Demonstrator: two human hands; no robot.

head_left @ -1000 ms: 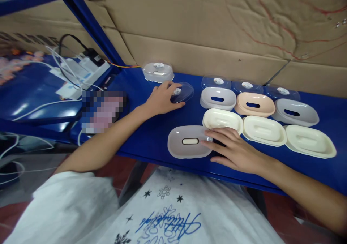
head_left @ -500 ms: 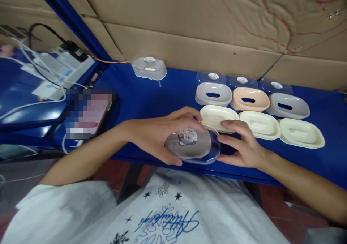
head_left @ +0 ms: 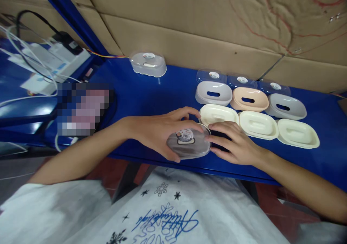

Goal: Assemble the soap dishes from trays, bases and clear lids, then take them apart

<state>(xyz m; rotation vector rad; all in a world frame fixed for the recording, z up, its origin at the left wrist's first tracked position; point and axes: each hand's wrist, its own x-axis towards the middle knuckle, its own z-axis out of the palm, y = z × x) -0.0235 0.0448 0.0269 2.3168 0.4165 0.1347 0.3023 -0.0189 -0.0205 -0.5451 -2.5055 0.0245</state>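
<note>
An oval box with a clear lid and a round label [head_left: 191, 144] is between my hands near the table's front edge. My left hand [head_left: 165, 132] curves round its left side, thumb at the near edge and fingers at the far edge. The fingertips of my right hand [head_left: 233, 142] press on its right end. Just beyond are cream trays [head_left: 258, 124] in a row. Behind them stand a lilac dish [head_left: 213, 93], a peach dish [head_left: 249, 99] and a grey dish [head_left: 287, 106], each with a slot.
Clear lids [head_left: 242, 80] lie behind the dishes. A lidded box [head_left: 148, 64] stands at the back of the blue table [head_left: 130, 99]. A blurred-out device [head_left: 85, 110] lies on the left, near a power strip [head_left: 65, 63] with cables. Cardboard [head_left: 176, 16] covers the back.
The clear lid, earlier offset to the right, now lines up over the box. My right hand has moved left with it and its fingers are closer together.
</note>
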